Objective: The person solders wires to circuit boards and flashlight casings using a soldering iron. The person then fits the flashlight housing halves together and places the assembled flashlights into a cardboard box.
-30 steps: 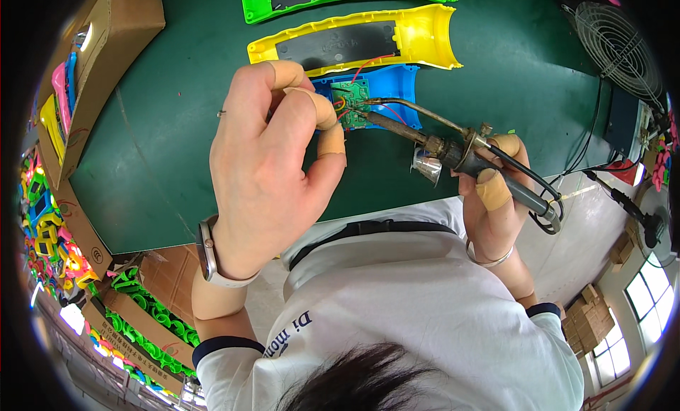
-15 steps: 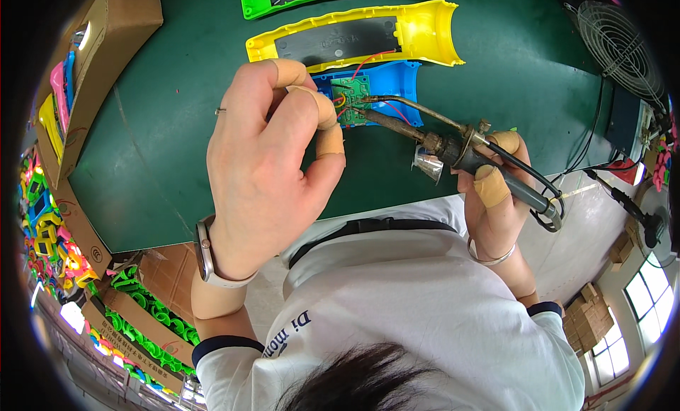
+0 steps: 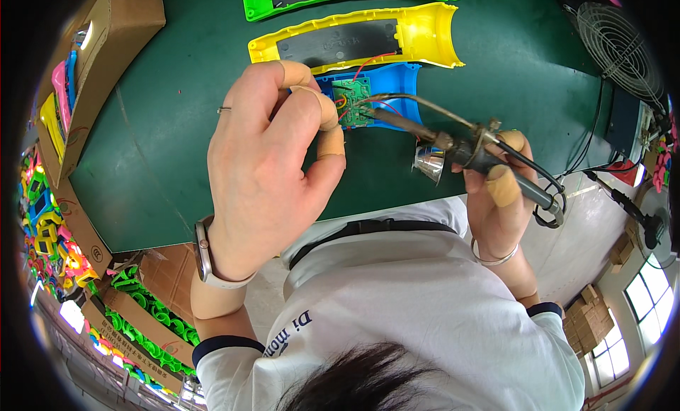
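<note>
My right hand (image 3: 499, 205) is closed around a soldering iron (image 3: 464, 154) with a thin solder feed tube (image 3: 425, 105) fixed alongside it. The iron's tip and the tube's end meet over a small green circuit board (image 3: 361, 92). This board lies inside a blue plastic shell half (image 3: 402, 81), with red, yellow and black wires on it. At the board's left edge my left hand (image 3: 262, 156) pinches a thin wire, mostly hidden by the fingertips. Tan finger covers are on several fingers of both hands. Below the iron is a shiny silver reflector cup (image 3: 428, 161).
Beyond the blue shell lie a yellow shell half (image 3: 432, 32) and a green one (image 3: 258, 3) on the green table (image 3: 163, 163). A cardboard box (image 3: 120, 35) stands at the left. To the right are a round wire fan guard (image 3: 616, 46) and black cables (image 3: 588, 145).
My right hand and the soldering iron have shifted slightly right, and the iron's tip has moved a little right over the board. The left hand stays nearly still.
</note>
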Action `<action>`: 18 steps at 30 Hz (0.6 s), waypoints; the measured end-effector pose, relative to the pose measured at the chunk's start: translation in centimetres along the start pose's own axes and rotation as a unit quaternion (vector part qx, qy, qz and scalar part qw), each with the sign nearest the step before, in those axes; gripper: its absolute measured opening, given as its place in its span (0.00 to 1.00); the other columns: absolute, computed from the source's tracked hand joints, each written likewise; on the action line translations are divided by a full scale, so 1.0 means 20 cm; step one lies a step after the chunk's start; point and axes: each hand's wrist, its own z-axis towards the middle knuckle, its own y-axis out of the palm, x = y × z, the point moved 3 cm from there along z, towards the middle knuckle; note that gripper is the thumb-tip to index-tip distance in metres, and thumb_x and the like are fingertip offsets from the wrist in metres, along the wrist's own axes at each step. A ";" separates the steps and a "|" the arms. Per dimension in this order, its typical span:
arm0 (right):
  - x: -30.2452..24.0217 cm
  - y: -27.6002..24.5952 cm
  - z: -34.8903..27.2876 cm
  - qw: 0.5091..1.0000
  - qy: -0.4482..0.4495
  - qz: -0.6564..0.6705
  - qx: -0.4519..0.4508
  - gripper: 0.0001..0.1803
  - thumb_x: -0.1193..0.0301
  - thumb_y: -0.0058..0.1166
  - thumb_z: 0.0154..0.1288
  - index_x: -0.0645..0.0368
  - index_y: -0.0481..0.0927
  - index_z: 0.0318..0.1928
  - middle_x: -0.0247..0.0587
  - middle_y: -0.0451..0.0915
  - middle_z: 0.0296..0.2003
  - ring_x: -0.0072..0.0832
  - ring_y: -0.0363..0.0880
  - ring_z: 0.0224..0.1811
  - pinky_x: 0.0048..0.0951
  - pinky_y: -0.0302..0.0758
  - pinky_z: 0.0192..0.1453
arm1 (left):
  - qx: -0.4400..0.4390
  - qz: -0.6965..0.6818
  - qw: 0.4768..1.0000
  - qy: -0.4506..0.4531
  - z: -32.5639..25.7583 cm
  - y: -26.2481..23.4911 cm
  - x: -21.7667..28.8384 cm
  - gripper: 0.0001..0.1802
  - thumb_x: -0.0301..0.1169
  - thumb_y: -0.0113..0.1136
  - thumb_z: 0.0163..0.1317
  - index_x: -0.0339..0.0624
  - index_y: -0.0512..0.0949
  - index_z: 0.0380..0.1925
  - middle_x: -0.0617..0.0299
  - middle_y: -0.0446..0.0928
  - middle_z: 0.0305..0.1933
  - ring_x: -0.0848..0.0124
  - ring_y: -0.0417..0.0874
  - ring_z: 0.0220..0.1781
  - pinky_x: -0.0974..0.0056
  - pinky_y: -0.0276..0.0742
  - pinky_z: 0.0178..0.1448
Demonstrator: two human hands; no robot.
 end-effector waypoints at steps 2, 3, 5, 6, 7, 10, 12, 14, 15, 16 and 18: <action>0.00 -0.01 0.01 1.000 -0.004 0.001 0.013 0.15 0.72 0.55 0.55 0.64 0.67 0.40 0.39 0.72 0.28 0.22 0.72 0.25 0.25 0.73 0.34 | 0.004 0.004 1.000 0.016 0.00 0.00 0.00 0.09 0.16 0.58 0.39 0.37 0.70 0.22 0.55 0.68 0.36 0.63 0.73 0.35 0.66 0.70 0.40; -0.01 -0.02 0.02 1.000 -0.008 0.002 0.026 0.15 0.70 0.55 0.56 0.64 0.67 0.40 0.38 0.72 0.28 0.22 0.71 0.25 0.27 0.72 0.36 | 0.004 0.004 1.000 0.016 0.00 0.00 0.00 0.09 0.16 0.58 0.39 0.37 0.70 0.22 0.55 0.68 0.36 0.63 0.73 0.35 0.66 0.70 0.40; -0.01 -0.02 0.03 1.000 -0.008 0.008 0.018 0.16 0.69 0.55 0.56 0.63 0.67 0.40 0.38 0.71 0.27 0.22 0.70 0.24 0.28 0.72 0.38 | 0.006 0.006 1.000 0.017 0.00 0.00 0.00 0.09 0.16 0.58 0.39 0.37 0.70 0.22 0.55 0.68 0.36 0.63 0.73 0.35 0.66 0.70 0.40; -0.01 -0.02 0.03 1.000 -0.008 0.013 0.011 0.16 0.68 0.55 0.57 0.63 0.67 0.40 0.37 0.71 0.26 0.21 0.70 0.24 0.29 0.71 0.40 | 0.006 0.007 1.000 0.016 0.00 0.00 0.00 0.09 0.16 0.58 0.39 0.37 0.70 0.22 0.55 0.68 0.36 0.63 0.73 0.35 0.66 0.70 0.40; -0.02 -0.02 0.03 1.000 -0.013 -0.001 -0.001 0.16 0.66 0.54 0.58 0.63 0.67 0.40 0.36 0.71 0.24 0.21 0.69 0.25 0.29 0.70 0.41 | 0.003 0.007 1.000 0.017 0.00 0.00 0.00 0.09 0.16 0.58 0.38 0.37 0.70 0.22 0.55 0.69 0.36 0.63 0.73 0.35 0.66 0.70 0.40; -0.04 -0.03 0.05 0.999 -0.033 0.004 -0.025 0.15 0.67 0.53 0.59 0.62 0.67 0.41 0.36 0.71 0.25 0.20 0.69 0.25 0.29 0.69 0.40 | -0.002 0.012 1.000 0.020 0.01 0.00 0.00 0.10 0.16 0.58 0.38 0.37 0.70 0.22 0.56 0.69 0.35 0.63 0.73 0.36 0.65 0.70 0.40; -0.05 -0.03 0.06 0.999 -0.037 0.008 -0.016 0.14 0.67 0.52 0.59 0.62 0.67 0.41 0.36 0.71 0.25 0.20 0.69 0.26 0.29 0.69 0.41 | -0.004 0.017 1.000 0.022 0.01 0.00 0.00 0.10 0.16 0.58 0.38 0.37 0.70 0.22 0.56 0.70 0.35 0.63 0.73 0.36 0.65 0.70 0.40; -0.05 -0.03 0.06 0.999 -0.040 0.013 -0.008 0.13 0.68 0.51 0.60 0.62 0.67 0.41 0.35 0.71 0.25 0.20 0.68 0.26 0.28 0.68 0.41 | -0.006 0.030 0.999 0.041 0.01 -0.01 0.00 0.10 0.17 0.58 0.39 0.37 0.70 0.23 0.57 0.70 0.35 0.64 0.73 0.35 0.66 0.70 0.37; -0.06 -0.03 0.07 0.999 -0.045 0.015 -0.012 0.13 0.68 0.50 0.60 0.62 0.68 0.42 0.35 0.71 0.26 0.19 0.68 0.26 0.29 0.68 0.41 | -0.005 0.031 0.999 0.041 0.01 0.00 0.00 0.10 0.17 0.58 0.39 0.37 0.70 0.23 0.57 0.70 0.35 0.64 0.73 0.35 0.66 0.70 0.37; -0.06 -0.03 0.07 0.998 -0.051 0.017 -0.015 0.12 0.69 0.49 0.61 0.62 0.68 0.42 0.35 0.70 0.26 0.19 0.68 0.26 0.29 0.68 0.41 | 0.006 0.014 0.999 0.035 0.01 0.00 -0.01 0.10 0.17 0.58 0.41 0.38 0.70 0.24 0.57 0.71 0.34 0.66 0.74 0.32 0.68 0.70 0.35; -0.07 -0.02 0.08 0.998 -0.058 0.022 -0.018 0.13 0.69 0.49 0.61 0.62 0.68 0.42 0.35 0.70 0.26 0.19 0.68 0.27 0.29 0.67 0.41 | 0.018 -0.004 0.999 0.030 0.01 0.00 -0.02 0.09 0.17 0.58 0.43 0.38 0.70 0.25 0.57 0.71 0.34 0.67 0.74 0.30 0.69 0.70 0.32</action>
